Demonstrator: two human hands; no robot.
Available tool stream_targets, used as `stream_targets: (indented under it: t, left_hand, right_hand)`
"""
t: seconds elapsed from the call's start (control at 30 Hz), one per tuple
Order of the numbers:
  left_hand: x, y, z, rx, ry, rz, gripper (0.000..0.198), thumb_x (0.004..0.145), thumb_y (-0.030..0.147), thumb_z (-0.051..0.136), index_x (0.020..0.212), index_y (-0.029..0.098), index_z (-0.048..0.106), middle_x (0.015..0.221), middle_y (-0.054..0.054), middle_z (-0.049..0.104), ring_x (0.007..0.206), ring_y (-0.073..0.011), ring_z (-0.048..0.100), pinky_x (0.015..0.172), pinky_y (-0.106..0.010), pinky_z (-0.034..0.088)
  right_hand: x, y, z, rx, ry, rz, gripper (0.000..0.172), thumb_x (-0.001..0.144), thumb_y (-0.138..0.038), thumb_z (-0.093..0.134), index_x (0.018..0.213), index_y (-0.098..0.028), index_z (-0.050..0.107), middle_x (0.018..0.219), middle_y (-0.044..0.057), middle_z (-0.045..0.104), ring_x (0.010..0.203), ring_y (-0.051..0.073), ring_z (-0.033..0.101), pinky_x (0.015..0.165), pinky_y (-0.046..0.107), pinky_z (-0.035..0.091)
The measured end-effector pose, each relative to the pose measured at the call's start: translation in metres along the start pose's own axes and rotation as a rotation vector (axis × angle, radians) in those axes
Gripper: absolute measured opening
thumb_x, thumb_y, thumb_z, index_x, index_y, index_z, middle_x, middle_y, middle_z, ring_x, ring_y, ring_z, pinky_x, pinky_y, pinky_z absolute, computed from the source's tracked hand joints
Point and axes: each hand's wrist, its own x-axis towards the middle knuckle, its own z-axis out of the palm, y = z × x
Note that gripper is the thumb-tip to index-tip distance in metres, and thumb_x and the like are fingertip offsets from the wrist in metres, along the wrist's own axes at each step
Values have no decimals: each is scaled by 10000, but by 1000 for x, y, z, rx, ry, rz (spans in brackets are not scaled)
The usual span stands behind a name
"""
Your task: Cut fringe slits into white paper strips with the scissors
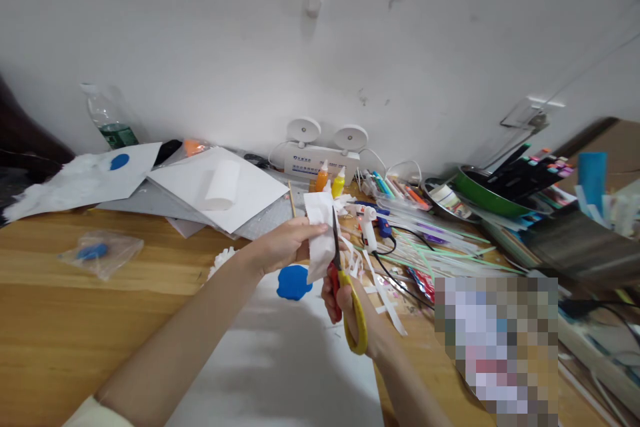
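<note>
Pinched in my left hand (285, 243) is a piece of white paper (320, 227), possibly tissue, held upright over the table. My right hand (350, 307) grips scissors (357, 320) with yellow and red handles. Their blades point up along the right side of the paper, and some fingers are inside the handle loops. Just below and left of the paper, a flat blue shape (294, 282) lies on a large white sheet (280, 360). Thin white strips (387, 293) are scattered to the right of my right hand.
At the back left, a white roll (223, 183) lies on stacked sheets. Orange (322, 177) and yellow (339, 183) bottles stand before a twin-lamp box. A white glue gun (369, 227) with its cord, pens and a green bowl (493, 193) crowd the right. A plastic bag (107, 253) lies left.
</note>
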Motion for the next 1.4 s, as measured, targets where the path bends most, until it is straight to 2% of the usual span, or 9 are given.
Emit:
stream_targets:
  t: [0.2,0.33,0.47,0.63,0.8,0.97,1.17,1.3,1.4]
  left_hand:
    - [-2,4,3,-8,-19,44,300,802,222,496,1041,70,596,885,-141,682,788,-206,635,700,-283,454]
    - [1,3,0,-48,-40,114,352,827,259,448,1082,55,580,920,-159,675,827,-227,632,744,-320,454]
    - [5,-1,-2,-82,-61,152,361,855,209,371,1120,46,553,981,-172,656,914,-231,608,818,-356,439]
    - [2,2,4,-84,-29,144,349,859,164,349,1103,27,557,977,-180,654,874,-225,625,798,-342,451]
    - [0,6,7,-86,-2,96,350,862,158,333,1093,31,564,944,-168,668,823,-212,635,771,-339,463]
    - [-1,7,7,-101,-22,109,348,860,149,328,1067,18,575,944,-184,663,830,-214,634,775,-327,457]
    - [1,6,6,-89,9,106,365,864,160,316,1101,9,549,957,-202,654,782,-223,641,790,-375,452]
    - [6,1,0,-172,-52,170,344,864,173,350,1129,56,534,1007,-173,648,877,-221,626,827,-364,448]
    - [8,-1,-4,-191,-51,167,343,862,185,364,1133,59,532,1013,-174,646,899,-224,621,846,-374,442]
  right_hand:
    - [0,1,-2,-157,3,59,596,651,-769,355,584,-184,446,428,-49,387,360,86,376,353,215,321]
    - [1,7,-2,-222,1,29,649,648,-802,263,484,-192,411,392,-33,378,349,85,373,356,214,301]
    - [1,7,0,-276,15,-12,677,649,-816,169,441,-203,366,349,-31,348,321,77,332,352,214,275]
    - [-2,0,4,-310,53,-24,680,644,-821,121,443,-215,356,341,-20,350,333,95,360,364,223,291]
    - [-3,-3,7,-300,57,7,664,648,-818,119,442,-226,335,330,-32,313,299,92,335,336,229,277]
    - [-4,-5,9,-292,72,23,661,612,-842,134,439,-230,318,310,-47,274,260,77,286,301,224,249]
    - [-4,-4,10,-283,91,59,643,660,-808,155,411,-227,273,302,-45,275,257,54,249,274,197,218]
    - [-2,-1,11,-247,109,70,641,619,-832,188,424,-227,273,300,-59,267,249,42,221,262,188,189]
    - [-1,5,10,-191,85,81,628,622,-824,239,486,-218,325,318,-71,293,243,43,233,265,188,190]
